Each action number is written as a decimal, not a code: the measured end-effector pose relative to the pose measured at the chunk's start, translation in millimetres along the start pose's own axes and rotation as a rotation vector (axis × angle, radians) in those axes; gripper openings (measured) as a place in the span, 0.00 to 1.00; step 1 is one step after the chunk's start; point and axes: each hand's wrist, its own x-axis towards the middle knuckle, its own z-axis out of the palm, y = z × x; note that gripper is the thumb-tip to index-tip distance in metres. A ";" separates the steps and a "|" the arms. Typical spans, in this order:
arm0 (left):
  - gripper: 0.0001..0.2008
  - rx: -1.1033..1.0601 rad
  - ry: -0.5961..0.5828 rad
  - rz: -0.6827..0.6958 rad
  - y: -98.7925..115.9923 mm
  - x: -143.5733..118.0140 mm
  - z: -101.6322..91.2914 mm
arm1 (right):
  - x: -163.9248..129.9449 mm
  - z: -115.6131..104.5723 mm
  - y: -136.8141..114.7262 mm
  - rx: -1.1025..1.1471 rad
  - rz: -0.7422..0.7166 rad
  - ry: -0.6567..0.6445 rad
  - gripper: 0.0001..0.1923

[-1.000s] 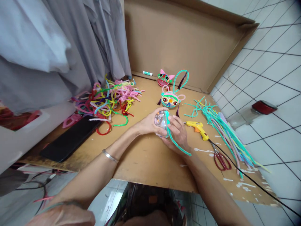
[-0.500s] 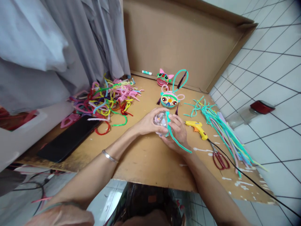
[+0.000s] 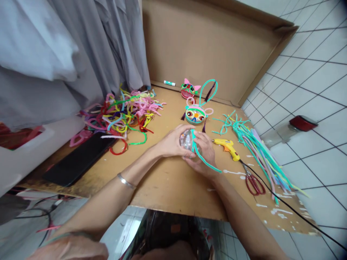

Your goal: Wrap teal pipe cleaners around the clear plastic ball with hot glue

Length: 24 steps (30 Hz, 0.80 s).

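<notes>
My left hand (image 3: 170,143) and my right hand (image 3: 205,153) together hold a small clear plastic ball (image 3: 186,140) just above the cardboard work surface (image 3: 162,180). A teal pipe cleaner (image 3: 202,159) runs over the ball and trails out past my right wrist. My right fingers press the pipe cleaner against the ball. Beyond the hands sit two finished decorated faces: a teal-rimmed one with loops (image 3: 195,115) and a red one with pink ears (image 3: 189,89).
A yellow glue gun (image 3: 228,147) with a black cord and red scissors (image 3: 253,183) lie right of my hands. Teal and pastel pipe cleaners (image 3: 257,151) fan out at the right. A tangled colourful pile (image 3: 124,112) and a black phone (image 3: 78,159) lie at the left.
The ball has been turned slightly in my hands and lowered a little. The trailing teal pipe cleaner shifted with it.
</notes>
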 end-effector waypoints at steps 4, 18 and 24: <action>0.41 0.007 0.009 -0.003 0.4 -0.4 0.9 | -0.3 -0.7 -0.3 0.012 0.014 -0.030 0.34; 0.37 0.006 0.024 -0.083 -4.6 0.9 1.7 | 7.2 -15.2 -11.3 0.213 0.237 -0.060 0.15; 0.39 0.005 0.016 -0.109 -0.5 0.7 2.1 | 10.5 -14.7 -15.7 0.375 0.383 0.093 0.11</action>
